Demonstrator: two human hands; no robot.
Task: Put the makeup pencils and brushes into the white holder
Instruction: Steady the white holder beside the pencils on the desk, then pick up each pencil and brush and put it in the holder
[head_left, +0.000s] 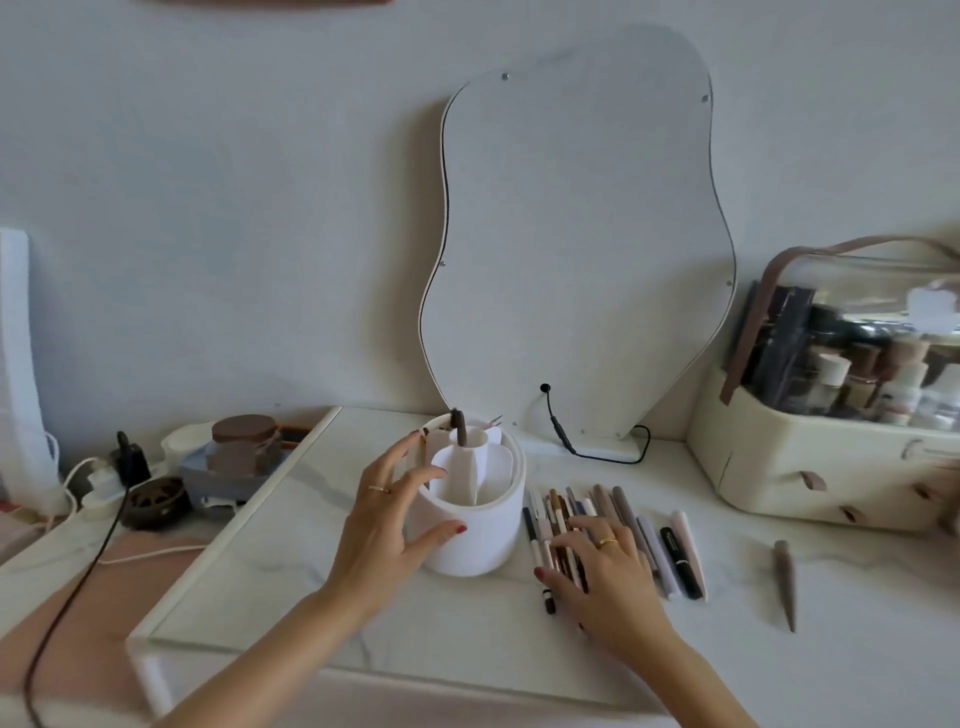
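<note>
The white holder (480, 535), round with inner compartments, stands on the marble tabletop; a dark brush (459, 427) sticks up from its centre tube. My left hand (387, 512) wraps the holder's left side, thumb on the front wall and fingers over the rim. To the right lies a row of makeup pencils and brushes (623, 512), side by side. My right hand (597, 564) rests flat on the near ends of the pencils, fingers spread, nothing lifted. A single brown tapered piece (785, 582) lies apart at the far right.
A wavy mirror (576, 249) leans on the wall behind, its black cable (597, 454) trailing on the table. A cream cosmetics case (831, 457) stands at the right. A brown-lidded jar (244, 447) and plugs with cords (119, 467) sit at the left on a lower surface.
</note>
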